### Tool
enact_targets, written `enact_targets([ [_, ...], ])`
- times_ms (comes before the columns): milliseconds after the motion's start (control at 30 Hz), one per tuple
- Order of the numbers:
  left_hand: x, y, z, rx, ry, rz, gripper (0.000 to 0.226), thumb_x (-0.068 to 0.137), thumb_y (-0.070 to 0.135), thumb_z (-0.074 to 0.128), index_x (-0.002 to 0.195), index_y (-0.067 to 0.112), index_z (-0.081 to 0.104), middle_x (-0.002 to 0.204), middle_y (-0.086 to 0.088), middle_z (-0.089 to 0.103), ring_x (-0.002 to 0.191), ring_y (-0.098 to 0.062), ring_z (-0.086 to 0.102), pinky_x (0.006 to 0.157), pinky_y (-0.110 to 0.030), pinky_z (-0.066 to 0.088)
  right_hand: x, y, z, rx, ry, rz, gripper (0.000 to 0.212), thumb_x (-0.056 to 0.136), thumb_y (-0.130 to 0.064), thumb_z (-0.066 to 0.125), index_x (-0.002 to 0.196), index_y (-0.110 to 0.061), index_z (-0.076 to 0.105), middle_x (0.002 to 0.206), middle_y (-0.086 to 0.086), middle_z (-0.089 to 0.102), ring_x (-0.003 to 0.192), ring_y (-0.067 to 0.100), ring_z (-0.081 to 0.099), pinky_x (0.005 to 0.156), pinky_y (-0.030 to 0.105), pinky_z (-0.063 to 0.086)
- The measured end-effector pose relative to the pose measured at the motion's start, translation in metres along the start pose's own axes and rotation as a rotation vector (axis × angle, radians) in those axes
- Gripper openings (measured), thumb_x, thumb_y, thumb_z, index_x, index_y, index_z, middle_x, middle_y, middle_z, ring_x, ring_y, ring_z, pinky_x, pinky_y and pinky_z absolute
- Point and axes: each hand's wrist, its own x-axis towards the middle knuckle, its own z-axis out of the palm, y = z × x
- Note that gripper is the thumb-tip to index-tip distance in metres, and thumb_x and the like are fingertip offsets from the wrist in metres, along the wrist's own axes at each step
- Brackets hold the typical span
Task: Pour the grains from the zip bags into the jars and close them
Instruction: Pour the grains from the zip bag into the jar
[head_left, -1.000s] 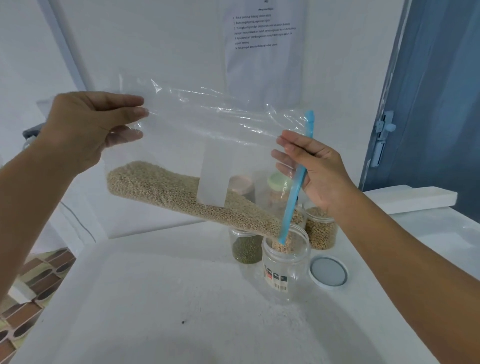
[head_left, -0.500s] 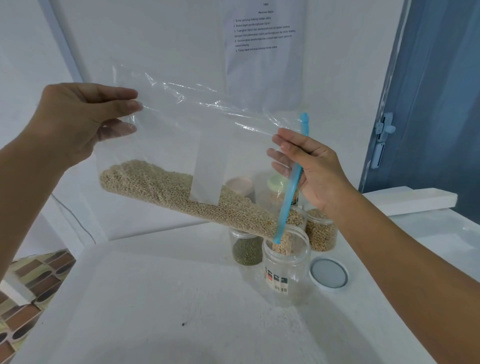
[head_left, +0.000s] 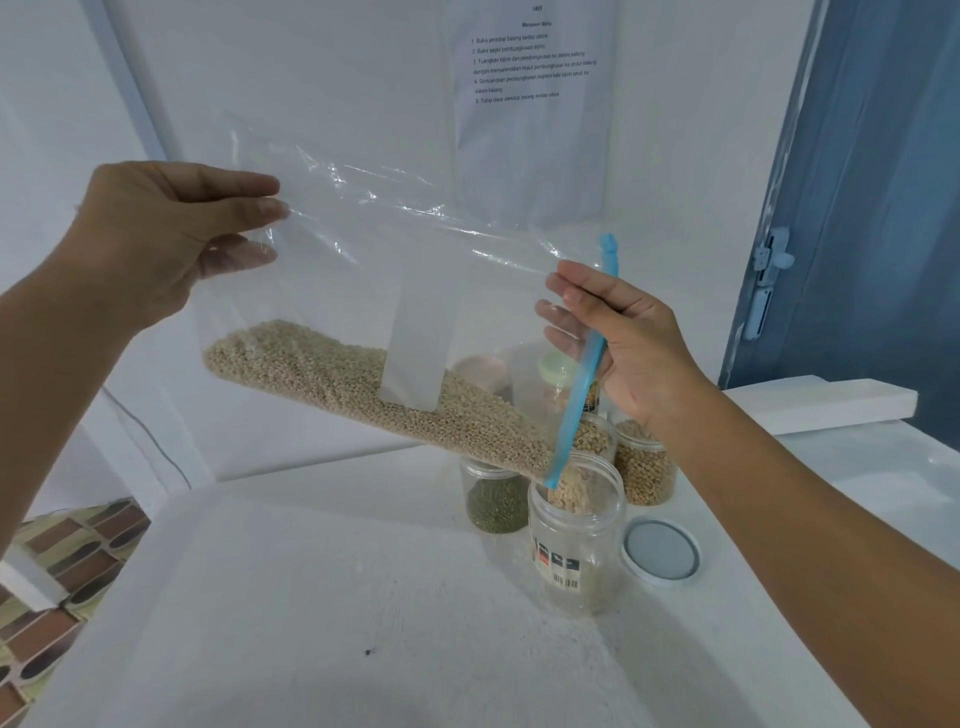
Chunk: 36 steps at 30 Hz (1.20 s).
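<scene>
A clear zip bag (head_left: 395, 291) with a blue zip strip (head_left: 584, 374) hangs tilted above the table, its mouth down at the right. Pale tan grains (head_left: 363, 384) lie along its lower edge and spill from the mouth into an open clear jar (head_left: 574, 545) with a label. My left hand (head_left: 171, 234) pinches the bag's raised bottom corner. My right hand (head_left: 623, 338) pinches the bag at the zip strip, just above the jar. The jar's white lid (head_left: 661, 552) lies flat on the table to its right.
Behind the open jar stand a jar of green beans (head_left: 496, 499), two jars of tan beans (head_left: 647, 467) and lidded jars seen through the bag. A printed sheet (head_left: 530, 67) hangs on the wall. A blue door (head_left: 857, 208) is at right, a tiled floor at lower left.
The bag's raised end has dropped slightly and shifted left with my left hand. Grains have slid toward the mouth and begun falling into the jar. The right hand stays in place.
</scene>
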Motion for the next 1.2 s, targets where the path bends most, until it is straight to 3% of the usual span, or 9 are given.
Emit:
enact_targets([
  [667, 0.0072, 0.0049, 0.0011, 0.011, -0.014, 0.016, 0.025, 0.076, 0.016, 0.084, 0.101, 0.015, 0.080, 0.094, -0.003, 0.081, 0.059, -0.010, 0.070, 0.078, -0.027, 0.064, 0.0014, 0.0002, 0.0001, 0.011, -0.002, 0.001, 0.025, 0.098, -0.001, 0.064, 0.116, -0.012, 0.075, 0.118, 0.007, 0.077, 0.107, 0.028, 0.075, 0.091, 0.037, 0.062],
  [1200, 0.0070, 0.0064, 0.0008, 0.000, -0.010, 0.020, 0.015, 0.077, 0.016, 0.085, 0.092, 0.017, 0.083, 0.093, -0.002, 0.081, 0.060, -0.012, 0.070, 0.079, -0.028, 0.063, -0.0019, -0.0014, 0.0026, 0.007, 0.005, 0.002, 0.025, 0.098, -0.002, 0.064, 0.118, -0.012, 0.075, 0.120, 0.007, 0.077, 0.108, 0.028, 0.075, 0.089, 0.036, 0.062],
])
